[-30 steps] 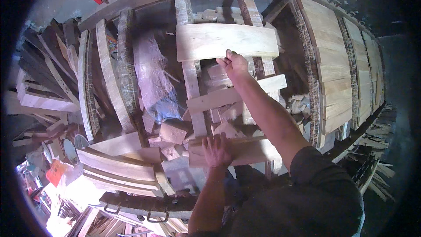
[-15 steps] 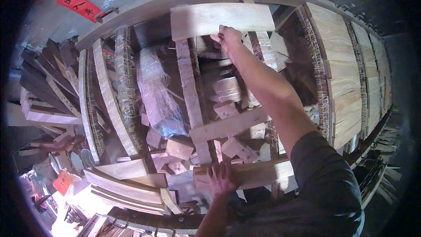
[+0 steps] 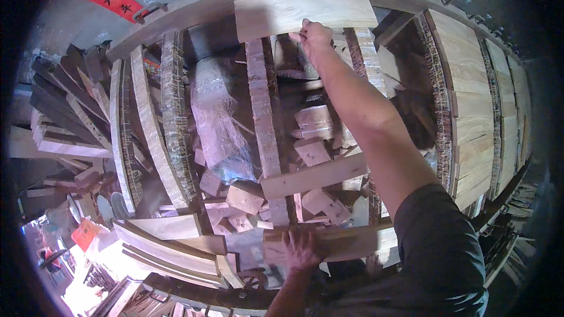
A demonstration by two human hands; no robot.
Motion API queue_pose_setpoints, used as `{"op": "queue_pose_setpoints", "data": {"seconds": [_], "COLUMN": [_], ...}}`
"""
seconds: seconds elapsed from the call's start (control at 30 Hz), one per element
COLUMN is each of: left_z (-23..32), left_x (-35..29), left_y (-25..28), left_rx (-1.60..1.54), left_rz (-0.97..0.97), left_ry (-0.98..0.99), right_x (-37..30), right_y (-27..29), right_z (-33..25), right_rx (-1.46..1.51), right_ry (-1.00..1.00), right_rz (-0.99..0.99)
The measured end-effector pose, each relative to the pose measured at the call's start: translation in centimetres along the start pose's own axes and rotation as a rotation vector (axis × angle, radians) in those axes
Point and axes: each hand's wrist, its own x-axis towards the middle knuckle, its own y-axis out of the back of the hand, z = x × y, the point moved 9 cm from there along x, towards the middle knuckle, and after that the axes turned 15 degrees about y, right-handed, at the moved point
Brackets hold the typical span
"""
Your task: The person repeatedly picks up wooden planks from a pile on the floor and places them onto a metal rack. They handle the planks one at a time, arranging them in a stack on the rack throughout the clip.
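My right hand (image 3: 315,36) reaches to the far side and pinches the near edge of a wide, pale wooden board (image 3: 305,10). That board lies crosswise over the far ends of two rough-edged support bars (image 3: 264,111). Close to my body, my left hand (image 3: 301,250) has its fingers bent over the far edge of a thick wooden board (image 3: 352,242), gripping it near its left end. Between the two hands, a narrower wooden slat (image 3: 317,175) spans the bars at a slant. My right forearm hides part of the right-hand bar and the slat's right end.
Pale boards (image 3: 473,105) lie in rows on the right. Offcut blocks (image 3: 245,198) and a plastic-wrapped bundle (image 3: 217,117) sit below the bars. Stacked boards (image 3: 170,255) stand at the near left, dark planks (image 3: 64,105) lean farther left. A metal beam (image 3: 200,14) with handles runs along the back.
The view has shifted slightly. My right hand and the wide board have moved a little farther away. My left hand stays on the near board.
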Motion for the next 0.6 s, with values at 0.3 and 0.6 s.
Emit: {"op": "queue_pose_setpoints", "data": {"seconds": [0.3,0.6], "left_z": [-0.2,0.4], "left_x": [0.3,0.2], "left_y": [-0.2,0.9], "left_rx": [-0.064,0.004], "left_rz": [-0.012,0.097], "left_ry": [0.081,0.132], "right_x": [-13.0,-28.9], "right_y": [6.1,15.1], "right_z": [-1.7,-9.6], "right_rx": [-1.193,-1.603], "right_ry": [0.296,-0.097], "right_rz": [-1.107,-1.299]}}
